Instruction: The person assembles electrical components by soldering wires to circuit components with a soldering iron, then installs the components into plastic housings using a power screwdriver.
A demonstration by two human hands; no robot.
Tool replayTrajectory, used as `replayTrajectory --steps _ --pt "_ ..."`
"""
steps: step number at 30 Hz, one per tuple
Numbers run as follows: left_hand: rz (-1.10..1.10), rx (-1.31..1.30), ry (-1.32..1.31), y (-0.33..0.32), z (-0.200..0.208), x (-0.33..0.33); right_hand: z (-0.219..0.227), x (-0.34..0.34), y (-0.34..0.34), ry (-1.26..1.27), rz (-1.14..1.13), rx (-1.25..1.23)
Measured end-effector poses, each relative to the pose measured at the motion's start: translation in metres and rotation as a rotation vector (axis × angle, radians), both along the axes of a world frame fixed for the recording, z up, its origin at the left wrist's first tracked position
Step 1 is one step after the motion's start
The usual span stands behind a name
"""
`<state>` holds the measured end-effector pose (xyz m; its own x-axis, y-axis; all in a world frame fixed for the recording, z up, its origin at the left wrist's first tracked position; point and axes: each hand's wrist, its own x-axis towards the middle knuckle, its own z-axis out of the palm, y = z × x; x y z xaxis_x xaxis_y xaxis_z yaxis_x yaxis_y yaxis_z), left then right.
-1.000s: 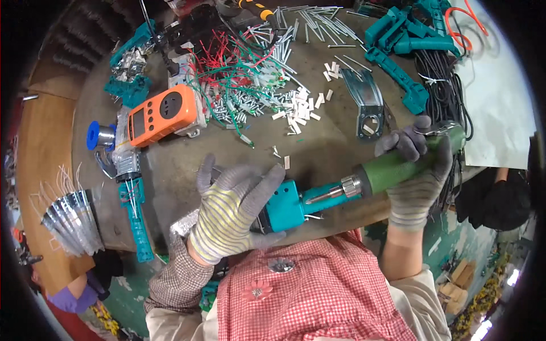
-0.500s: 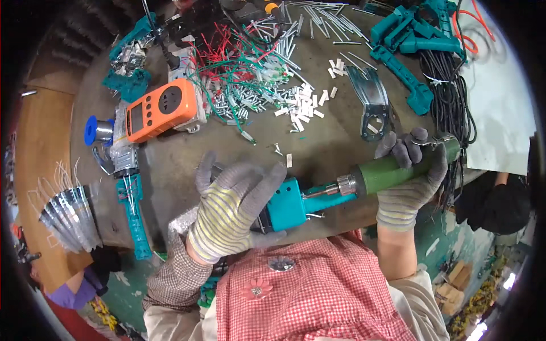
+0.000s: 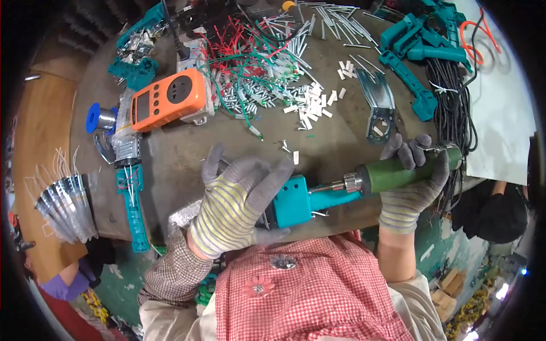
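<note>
My right hand point(image 3: 412, 182), in a grey striped work glove, is wrapped around a green electric screwdriver point(image 3: 387, 175) with a metal chuck. The driver lies nearly level, and its bit reaches left to a teal plastic tool housing point(image 3: 293, 202). Whether the tip sits in a screw is hidden. My left hand point(image 3: 227, 207), gloved alike, holds the housing from its left side, fingers above and thumb below. A teal handle point(image 3: 335, 198) runs right from the housing behind the bit, with short white wire ends beside it. Two small screws point(image 3: 285, 145) and a white sleeve point(image 3: 296, 157) lie beyond.
An orange meter point(image 3: 169, 100) stands left of heaped screws and red and green wires point(image 3: 244, 74). Solder spool point(image 3: 102, 118) and another teal-handled tool point(image 3: 133, 210) lie farther left. Right are a metal bracket point(image 3: 378, 102), teal shells point(image 3: 415, 91) and black cables point(image 3: 452, 113).
The view has shifted slightly, so the table items sit a little farther right. Both hands keep their hold on the housing and the screwdriver.
</note>
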<state>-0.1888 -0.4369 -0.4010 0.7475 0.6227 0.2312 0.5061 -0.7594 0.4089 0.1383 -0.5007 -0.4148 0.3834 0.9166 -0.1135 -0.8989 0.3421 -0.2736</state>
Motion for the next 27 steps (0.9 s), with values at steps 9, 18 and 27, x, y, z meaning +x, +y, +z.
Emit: replayTrajectory --steps 9,18,27 --pt "-0.006 -0.006 -0.02 0.001 0.001 0.0 0.005 0.002 0.0 -0.026 -0.021 -0.003" --pt "-0.004 -0.017 0.008 0.002 0.007 0.0 0.004 -0.002 0.004 0.102 -0.007 -0.037" --pt "-0.005 -0.036 0.015 0.001 0.008 -0.001 0.018 -0.008 0.006 -0.017 0.078 -0.012"
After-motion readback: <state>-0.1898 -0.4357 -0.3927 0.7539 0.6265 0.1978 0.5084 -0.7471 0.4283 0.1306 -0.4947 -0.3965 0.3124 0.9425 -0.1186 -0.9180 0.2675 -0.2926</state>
